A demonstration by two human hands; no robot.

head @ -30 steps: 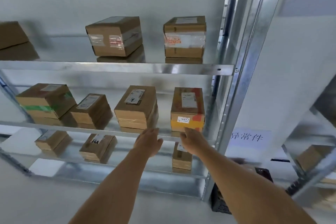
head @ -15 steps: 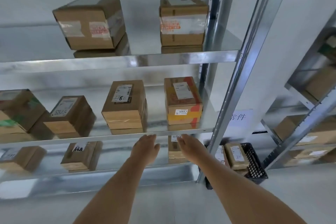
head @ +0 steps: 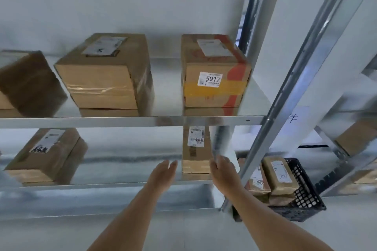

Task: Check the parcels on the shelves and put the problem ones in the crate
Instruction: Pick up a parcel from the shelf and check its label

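Note:
A narrow cardboard parcel [head: 195,149] with a white label stands on the lower shelf [head: 122,184]. My left hand [head: 163,175] reaches toward its left side with straight fingers, a small gap away. My right hand [head: 223,171] is at the parcel's right front corner, fingers extended; contact is hard to judge. On the shelf above [head: 122,122] stand a parcel marked 5917 [head: 214,79] with yellow and red tape and a plain taped parcel [head: 106,75]. The black crate [head: 299,195] sits on the floor to the right, holding several parcels.
Another labelled parcel [head: 44,155] lies at the lower shelf's left. A dark box [head: 28,83] is at the middle shelf's left edge. Metal uprights [head: 285,91] stand between the shelf and the crate. A second rack [head: 355,138] with boxes stands at the far right.
The view has dropped and closed in on the lower shelves. Both hands have gone down from the middle shelf's edge to the narrow parcel on the lower shelf.

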